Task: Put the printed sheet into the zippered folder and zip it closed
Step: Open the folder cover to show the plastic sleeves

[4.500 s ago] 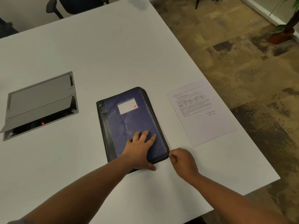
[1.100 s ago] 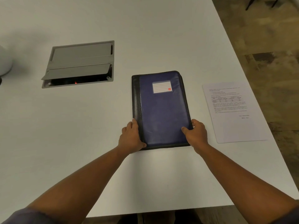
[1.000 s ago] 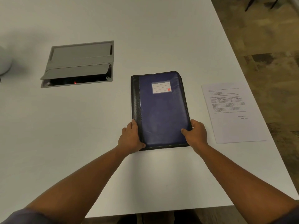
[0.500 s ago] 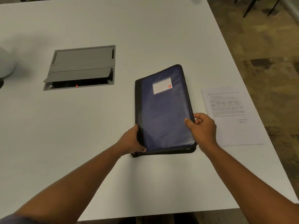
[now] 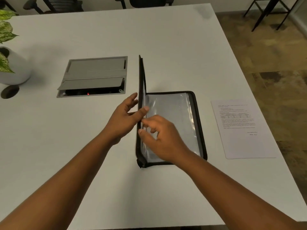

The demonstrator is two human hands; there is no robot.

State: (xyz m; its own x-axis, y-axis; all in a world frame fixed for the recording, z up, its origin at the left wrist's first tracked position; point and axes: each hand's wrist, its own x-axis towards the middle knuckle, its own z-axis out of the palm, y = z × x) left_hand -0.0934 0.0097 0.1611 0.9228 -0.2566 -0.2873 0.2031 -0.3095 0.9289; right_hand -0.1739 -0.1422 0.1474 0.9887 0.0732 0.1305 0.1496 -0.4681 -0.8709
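The zippered folder (image 5: 186, 113) lies open on the white table, its grey inner side with a clear plastic sleeve facing up. Its front cover (image 5: 141, 83) stands upright on edge along the left side. My left hand (image 5: 123, 118) pinches that cover, thumb on the inside and fingers spread behind it. My right hand (image 5: 159, 136) rests over the lower inner page, fingertips touching the cover's edge. The printed sheet (image 5: 239, 128) lies flat to the right of the folder, apart from it.
A grey cable box (image 5: 94, 77) with a raised lid is set in the table (image 5: 166, 39) left of the folder. A potted plant (image 5: 10, 63) stands at the far left. Chairs stand behind the table; the table's right edge runs just beyond the sheet.
The folder was closed and flat a second ago. Both hands lifted its right edge, and the front cover has swung up to vertical, exposing the inside.
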